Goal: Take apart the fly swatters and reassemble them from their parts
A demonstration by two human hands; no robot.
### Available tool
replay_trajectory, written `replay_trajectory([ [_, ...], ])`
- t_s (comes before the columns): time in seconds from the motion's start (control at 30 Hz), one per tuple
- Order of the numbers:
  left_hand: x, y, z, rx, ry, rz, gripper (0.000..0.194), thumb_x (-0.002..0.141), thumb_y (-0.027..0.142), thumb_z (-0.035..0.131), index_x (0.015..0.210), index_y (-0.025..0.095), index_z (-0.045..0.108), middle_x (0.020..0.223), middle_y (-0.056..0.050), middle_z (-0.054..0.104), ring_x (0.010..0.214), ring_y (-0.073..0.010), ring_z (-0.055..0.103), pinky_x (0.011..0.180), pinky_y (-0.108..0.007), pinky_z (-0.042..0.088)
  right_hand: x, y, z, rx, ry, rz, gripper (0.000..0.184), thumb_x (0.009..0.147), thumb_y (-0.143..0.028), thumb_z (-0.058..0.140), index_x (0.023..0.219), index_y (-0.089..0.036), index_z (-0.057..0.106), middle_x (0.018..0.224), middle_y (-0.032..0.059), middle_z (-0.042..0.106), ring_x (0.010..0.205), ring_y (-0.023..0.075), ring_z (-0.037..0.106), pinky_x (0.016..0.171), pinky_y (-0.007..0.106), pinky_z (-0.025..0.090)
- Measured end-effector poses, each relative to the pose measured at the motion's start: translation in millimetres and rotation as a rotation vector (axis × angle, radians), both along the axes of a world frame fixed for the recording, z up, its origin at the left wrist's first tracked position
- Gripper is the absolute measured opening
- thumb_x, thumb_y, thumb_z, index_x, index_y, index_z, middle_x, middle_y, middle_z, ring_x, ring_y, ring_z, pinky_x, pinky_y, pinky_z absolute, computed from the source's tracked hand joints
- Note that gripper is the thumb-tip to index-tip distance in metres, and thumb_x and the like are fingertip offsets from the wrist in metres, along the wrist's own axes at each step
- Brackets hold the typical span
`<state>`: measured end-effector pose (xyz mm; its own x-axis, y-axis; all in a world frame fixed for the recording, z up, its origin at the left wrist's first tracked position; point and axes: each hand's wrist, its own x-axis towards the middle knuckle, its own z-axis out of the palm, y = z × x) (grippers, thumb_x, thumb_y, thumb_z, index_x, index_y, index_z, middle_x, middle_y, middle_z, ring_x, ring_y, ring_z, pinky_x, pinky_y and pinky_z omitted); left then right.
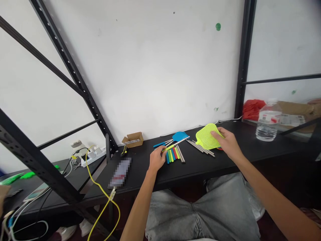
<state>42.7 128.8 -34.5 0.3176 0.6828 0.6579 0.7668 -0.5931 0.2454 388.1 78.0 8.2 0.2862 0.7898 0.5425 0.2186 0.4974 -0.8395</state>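
Note:
My left hand (157, 158) is closed round the yellow-green grip of a metal rod (178, 142), which slants up to the right. My right hand (227, 142) pinches the edge of a yellow-green fly swatter head (208, 136), a perforated paddle with a short neck pointing left. Rod and paddle are apart. Below the rod lies a row of coloured handles (173, 155) in blue, green, yellow and red, beside bare metal rods (180, 154). More loose rods (200, 147) lie under the paddle. Behind the rod rests a blue fly swatter head (180, 136); a red piece peeks out by my right hand.
A small open cardboard box (133, 140) and a yellow-black utility knife (124, 151) lie at the left. A phone (120, 173) with a yellow cable (96, 182) is near the front edge. At right stands a water bottle (269, 122). Black shelf posts (242, 60) frame the table.

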Motion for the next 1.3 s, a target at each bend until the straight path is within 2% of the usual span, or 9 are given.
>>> replay_trajectory([
  [0.1,-0.1,0.2,-0.1,0.002,0.016,-0.001,0.022,0.097,0.032,0.045,0.109,0.024,0.061,0.094,-0.004,0.069,0.077,-0.0171,0.065,0.063,-0.026,0.045,-10.0,0.0,-2.0,-0.011,0.149,0.038,0.036,0.082,-0.054,0.063,0.096,-0.021,0.06,0.076,0.0028,0.067,0.059,0.0193,0.061,0.044,0.027,0.047],
  [0.2,-0.2,0.9,-0.5,0.003,0.024,-0.002,0.022,0.097,0.032,0.045,0.109,0.024,0.062,0.094,-0.004,0.069,0.074,-0.0161,0.063,0.062,-0.026,0.044,-17.3,-0.2,-3.4,-0.016,0.186,0.054,0.036,0.082,-0.055,0.063,0.096,-0.023,0.057,0.075,0.0025,0.066,0.056,0.0195,0.061,0.039,0.026,0.045],
  [0.47,0.1,1.2,-0.6,0.02,0.022,-0.015,0.023,0.097,0.033,0.044,0.108,0.023,0.062,0.093,-0.005,0.069,0.076,-0.0171,0.064,0.063,-0.026,0.045,-21.2,-4.6,-1.3,-0.053,0.143,0.052,0.044,0.082,-0.058,0.058,0.108,-0.022,0.055,0.089,0.0087,0.07,0.067,0.0254,0.066,0.043,0.03,0.049],
  [0.9,-0.6,1.9,-1.0,0.014,0.042,-0.007,0.022,0.098,0.03,0.044,0.108,0.023,0.062,0.092,-0.005,0.068,0.078,-0.0175,0.064,0.065,-0.026,0.045,-22.4,-13.6,1.7,0.047,-0.05,-0.114,0.042,0.085,-0.057,0.056,0.106,-0.021,0.058,0.093,0.0101,0.069,0.078,0.0271,0.066,0.054,0.031,0.052],
  [1.07,-1.0,1.9,-1.3,0.017,0.055,-0.013,0.022,0.098,0.028,0.044,0.108,0.024,0.063,0.095,-0.005,0.069,0.084,-0.0188,0.064,0.068,-0.028,0.046,-20.2,-12.3,1.5,0.032,-0.07,-0.087,0.044,0.085,-0.056,0.055,0.11,-0.02,0.058,0.091,0.009,0.068,0.074,0.0252,0.064,0.054,0.031,0.053],
  [1.3,-2.0,0.3,-1.0,0.014,0.068,-0.041,0.027,0.099,0.027,0.04,0.113,0.025,0.063,0.102,-0.005,0.07,0.09,-0.02,0.064,0.073,-0.029,0.048,-13.7,-8.0,1.4,0.027,-0.159,-0.028,0.039,0.088,-0.057,0.051,0.098,-0.021,0.059,0.085,0.0059,0.065,0.071,0.0224,0.061,0.055,0.029,0.051],
])
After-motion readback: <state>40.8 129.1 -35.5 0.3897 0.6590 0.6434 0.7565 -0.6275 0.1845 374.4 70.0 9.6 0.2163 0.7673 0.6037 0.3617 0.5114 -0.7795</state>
